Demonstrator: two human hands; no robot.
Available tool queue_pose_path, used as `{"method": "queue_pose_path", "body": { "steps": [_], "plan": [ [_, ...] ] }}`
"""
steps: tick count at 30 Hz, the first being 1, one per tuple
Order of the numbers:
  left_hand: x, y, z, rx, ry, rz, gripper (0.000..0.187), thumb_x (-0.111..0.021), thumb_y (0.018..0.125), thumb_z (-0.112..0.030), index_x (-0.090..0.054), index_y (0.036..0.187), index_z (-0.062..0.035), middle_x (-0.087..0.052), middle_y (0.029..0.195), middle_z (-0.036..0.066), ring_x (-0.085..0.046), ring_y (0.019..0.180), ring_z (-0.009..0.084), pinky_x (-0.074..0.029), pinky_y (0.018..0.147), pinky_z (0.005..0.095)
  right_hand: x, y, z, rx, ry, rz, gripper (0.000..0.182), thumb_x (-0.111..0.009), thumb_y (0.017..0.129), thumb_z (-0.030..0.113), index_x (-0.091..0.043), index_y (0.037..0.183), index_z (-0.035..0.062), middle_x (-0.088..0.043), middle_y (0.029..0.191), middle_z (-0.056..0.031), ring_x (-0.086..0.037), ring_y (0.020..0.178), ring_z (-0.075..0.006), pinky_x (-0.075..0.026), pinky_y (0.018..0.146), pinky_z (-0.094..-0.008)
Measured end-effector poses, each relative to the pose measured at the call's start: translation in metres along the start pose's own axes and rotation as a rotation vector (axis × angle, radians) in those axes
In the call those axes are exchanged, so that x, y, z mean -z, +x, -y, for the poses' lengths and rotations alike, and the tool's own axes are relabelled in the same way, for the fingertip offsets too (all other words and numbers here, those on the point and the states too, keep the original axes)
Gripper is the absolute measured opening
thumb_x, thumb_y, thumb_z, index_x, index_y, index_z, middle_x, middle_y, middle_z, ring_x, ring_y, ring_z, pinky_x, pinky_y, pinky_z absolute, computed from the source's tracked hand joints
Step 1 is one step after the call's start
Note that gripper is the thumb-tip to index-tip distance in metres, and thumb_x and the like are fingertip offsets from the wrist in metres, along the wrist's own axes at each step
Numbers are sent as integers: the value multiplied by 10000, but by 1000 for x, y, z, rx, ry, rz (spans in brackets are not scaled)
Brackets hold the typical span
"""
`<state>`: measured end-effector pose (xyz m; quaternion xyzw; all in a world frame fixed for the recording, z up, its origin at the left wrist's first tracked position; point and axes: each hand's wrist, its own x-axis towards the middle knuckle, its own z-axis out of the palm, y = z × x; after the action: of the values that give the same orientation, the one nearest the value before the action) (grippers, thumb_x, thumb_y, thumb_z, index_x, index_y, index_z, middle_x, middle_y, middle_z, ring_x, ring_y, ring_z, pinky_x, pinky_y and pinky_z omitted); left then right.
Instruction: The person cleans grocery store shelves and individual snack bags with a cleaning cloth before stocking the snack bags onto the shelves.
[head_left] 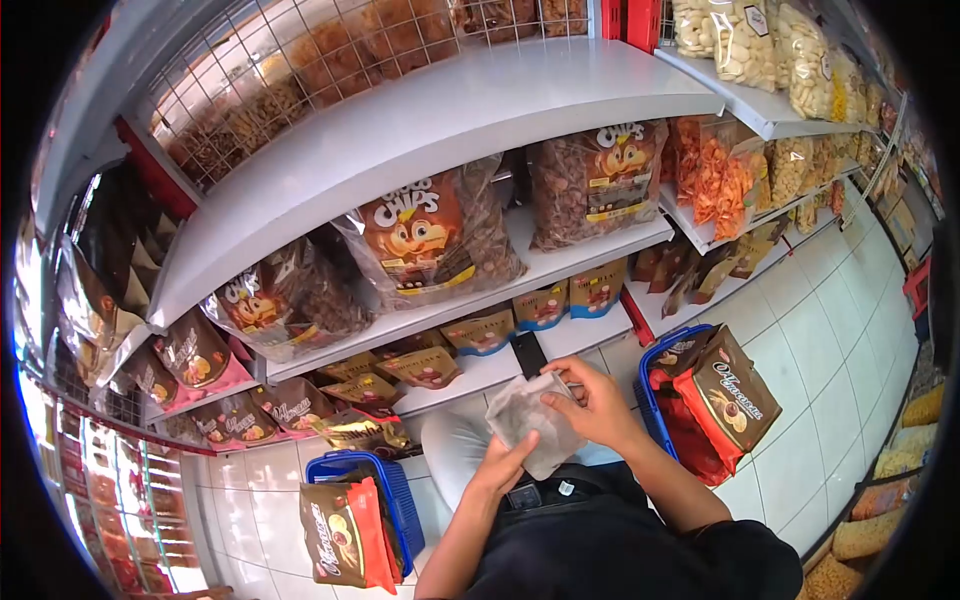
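Seen nearest the lens: a dark-clothed lap and two bare forearms, raised over a pale knee. Held between both hands, a clear plastic packet (532, 420) of greyish contents, low before the bottom shelf's front edge. Left hand (503, 468) pressed flat beneath the packet's lower edge, fingers folded round it; right hand (597, 402) closed over its upper right corner, thumb on the face. Parked on the white tiled floor (830, 330), left and right of the knees: a blue basket (392, 490) with brown and red snack bags, and a second blue basket (652, 400) crammed with brown packs (one lettered in script, unreadable at this size). Stacked above on the white shelves (470, 120): big bags of chocolate cereal (430, 235) at the middle shelf's edge, orange crisps (715, 170) towards its right end, small boxes along the lowest.
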<state>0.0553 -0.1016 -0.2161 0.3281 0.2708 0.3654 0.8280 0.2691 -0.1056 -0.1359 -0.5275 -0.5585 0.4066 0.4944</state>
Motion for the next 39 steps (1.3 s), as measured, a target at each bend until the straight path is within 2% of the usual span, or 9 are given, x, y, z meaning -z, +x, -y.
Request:
{"method": "queue_pose_path", "body": {
  "steps": [7, 14, 18, 22, 28, 32, 35, 38, 39],
  "plan": [
    [11, -16, -2, 52, 118, 141, 806, -790, 1063, -261, -348, 1694, -27, -517, 1624, 115, -499, 1505, 270, -414, 1259, 461, 6, -18, 42, 347, -34, 125, 235, -847, 986, 223, -749, 1061, 23, -722, 855, -132, -646, 666, -256, -501, 646, -368],
    [-6, -8, -13, 22, 324, 170, 959, -790, 1039, -261, -210, 1759, -12, -360, 1740, 115, -398, 1569, 261, -352, 1286, 446, 8, -11, 56, 254, -185, 6, 143, -812, 994, 163, -772, 1051, 38, -749, 863, -134, -742, 726, -297, -550, 686, -376],
    [-30, -9, -36, -19, 345, 156, 919, -832, 982, -159, -294, 1717, -47, -474, 1634, 124, -471, 1513, 283, -406, 1249, 473, 7, -8, 47, 235, -19, 47, 137, -799, 998, 150, -776, 1049, 25, -728, 854, -155, -715, 707, -311, -545, 682, -394],
    [-33, -6, -44, 20, 507, 160, 906, -798, 1001, -124, -274, 1736, -40, -474, 1650, 107, -470, 1517, 262, -411, 1235, 433, 15, -3, 32, 442, -246, 20, 165, -837, 971, 147, -792, 1092, 45, -747, 1095, -121, -723, 1088, -278, -553, 867, -344],
    [-51, -8, -76, -39, 407, 278, 1044, -652, 1027, -76, 35, 1810, -142, -198, 1840, 162, -266, 1675, 279, -242, 1346, 435, 14, 1, 16, 356, 160, 134, 237, -856, 978, 187, -781, 1120, 13, -552, 1537, -121, -593, 1317, -255, -554, 973, -378],
    [-46, -6, -74, -135, 401, 244, 1140, -693, 980, -101, 83, 1809, -197, -311, 1797, 211, -356, 1637, 322, -282, 1330, 467, 14, -9, -3, 17, 388, 308, 207, -866, 965, 126, -784, 1117, 12, -737, 1249, -96, -681, 1072, -170, -548, 878, -316],
    [-42, -4, -69, -366, 487, 137, 1001, -701, 1035, -47, -62, 1801, -121, -340, 1779, 265, -426, 1606, 344, -371, 1290, 471, 12, -9, 18, 118, 187, 151, 203, -879, 948, 116, -788, 1086, -1, -779, 1070, -89, -703, 945, -153, -544, 824, -304],
    [-23, -7, -61, -764, 630, -25, 852, -746, 1015, 1, -282, 1727, -63, -603, 1579, 267, -631, 1424, 328, -524, 1163, 437, 14, -5, 42, 235, -76, 90, 190, -886, 930, 100, -802, 1064, -5, -787, 1086, -133, -730, 920, -208, -552, 792, -314],
    [-21, -7, -67, -826, 800, -104, 590, -774, 982, 9, -569, 1534, -23, -717, 1431, 230, -740, 1254, 312, -586, 1059, 394, 12, -6, 49, 206, -75, 63, 211, -908, 899, 104, -809, 1052, -1, -785, 1057, -142, -742, 909, -228, -560, 780, -330]
  ]
}}
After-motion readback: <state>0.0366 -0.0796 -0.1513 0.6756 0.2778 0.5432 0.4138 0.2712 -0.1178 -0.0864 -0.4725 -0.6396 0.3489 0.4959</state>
